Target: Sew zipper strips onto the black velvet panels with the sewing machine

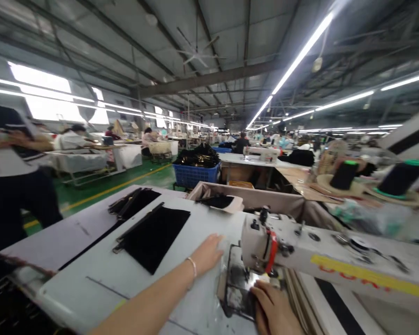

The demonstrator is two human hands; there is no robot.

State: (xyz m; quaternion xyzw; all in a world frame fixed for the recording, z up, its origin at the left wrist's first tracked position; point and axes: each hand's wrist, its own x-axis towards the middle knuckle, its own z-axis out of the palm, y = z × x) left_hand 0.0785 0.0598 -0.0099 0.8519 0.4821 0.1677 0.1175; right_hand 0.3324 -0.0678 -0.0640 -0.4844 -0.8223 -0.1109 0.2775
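My left hand (pixel 206 253) lies flat on the white sewing table (pixel 101 284), fingers stretched out, just left of the sewing machine (pixel 321 260). It holds nothing. My right hand (pixel 272 309) rests by the needle plate (pixel 239 286) under the machine head, fingers curled; whether it presses something is hidden. A black fabric piece (pixel 153 237) lies on the table to the left of my left hand, with a second black piece (pixel 134 201) further back.
A blue basket (pixel 195 174) of dark cloth stands behind the table. Black thread cones (pixel 344 174) stand at the right. A beige bin (pixel 265 197) sits behind the machine. A person (pixel 10 172) stands at the far left; others work at distant tables.
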